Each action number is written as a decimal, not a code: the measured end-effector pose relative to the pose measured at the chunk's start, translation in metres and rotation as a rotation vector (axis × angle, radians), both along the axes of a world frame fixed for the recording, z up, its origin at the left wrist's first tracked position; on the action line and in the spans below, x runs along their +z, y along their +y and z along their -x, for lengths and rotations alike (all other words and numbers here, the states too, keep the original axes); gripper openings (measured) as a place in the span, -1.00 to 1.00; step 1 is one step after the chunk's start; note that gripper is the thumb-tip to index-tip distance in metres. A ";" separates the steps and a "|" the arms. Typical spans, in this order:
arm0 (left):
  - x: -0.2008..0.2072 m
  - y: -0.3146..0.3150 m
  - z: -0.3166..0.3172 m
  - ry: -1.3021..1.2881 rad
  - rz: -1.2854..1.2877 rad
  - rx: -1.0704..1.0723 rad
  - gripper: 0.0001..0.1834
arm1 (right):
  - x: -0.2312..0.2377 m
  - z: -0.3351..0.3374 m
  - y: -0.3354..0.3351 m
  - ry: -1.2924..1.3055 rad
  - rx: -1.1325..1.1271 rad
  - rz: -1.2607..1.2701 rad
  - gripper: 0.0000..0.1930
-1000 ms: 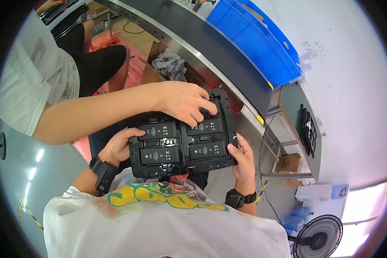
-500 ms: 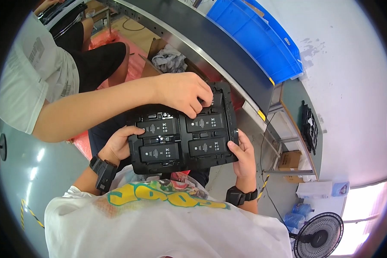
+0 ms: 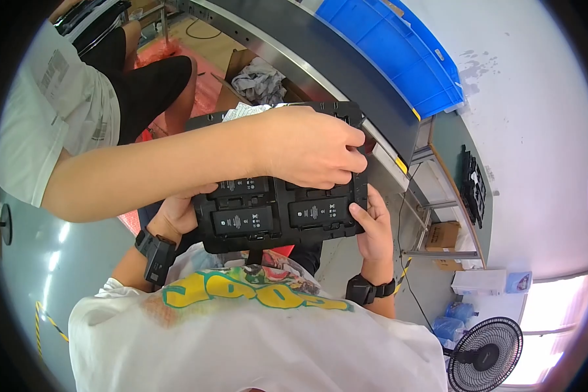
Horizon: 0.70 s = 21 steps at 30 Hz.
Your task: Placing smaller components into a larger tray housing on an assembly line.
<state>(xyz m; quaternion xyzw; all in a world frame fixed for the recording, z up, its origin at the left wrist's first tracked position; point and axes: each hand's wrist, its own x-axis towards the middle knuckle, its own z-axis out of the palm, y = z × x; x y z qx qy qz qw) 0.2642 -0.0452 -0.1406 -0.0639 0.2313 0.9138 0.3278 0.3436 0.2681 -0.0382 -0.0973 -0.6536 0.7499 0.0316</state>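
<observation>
A black plastic tray (image 3: 282, 225) with flat black phone batteries in its pockets is held in front of me, between both hands. My left hand (image 3: 179, 212) is closed on the tray's left edge, partly under a co-worker's forearm. My right hand (image 3: 374, 225) grips the right edge, thumb on top by a battery (image 3: 318, 212). Another battery (image 3: 243, 220) lies at the near left. The co-worker's hand (image 3: 313, 147) reaches in from the left over the tray's right half, fingers bent; what it holds, if anything, is hidden. Behind that wrist shows white printed paper (image 3: 245, 111).
Beyond the tray runs a dark conveyor belt (image 3: 294, 49) with a metal rail, and a blue bin (image 3: 395, 52) beside it. A side table (image 3: 460, 134) carries black trays (image 3: 473, 186). A standing fan (image 3: 485, 356) is at lower right. The co-worker (image 3: 52, 117) sits close at left.
The co-worker's hand has moved right and nearer over the tray, now covering batteries that showed before. The tray's far edge has risen in view, and white paper has come into sight.
</observation>
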 end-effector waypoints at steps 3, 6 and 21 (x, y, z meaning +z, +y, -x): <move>0.008 0.004 0.002 -0.036 0.024 -0.036 -0.69 | 0.001 0.001 -0.002 0.008 0.000 -0.004 -0.52; 0.055 0.064 0.019 0.625 0.435 -0.026 -0.75 | 0.006 0.002 -0.009 0.057 -0.003 0.002 -0.51; 0.165 0.131 0.047 2.536 1.631 0.053 -0.89 | 0.000 0.001 -0.002 0.004 0.013 0.012 -0.51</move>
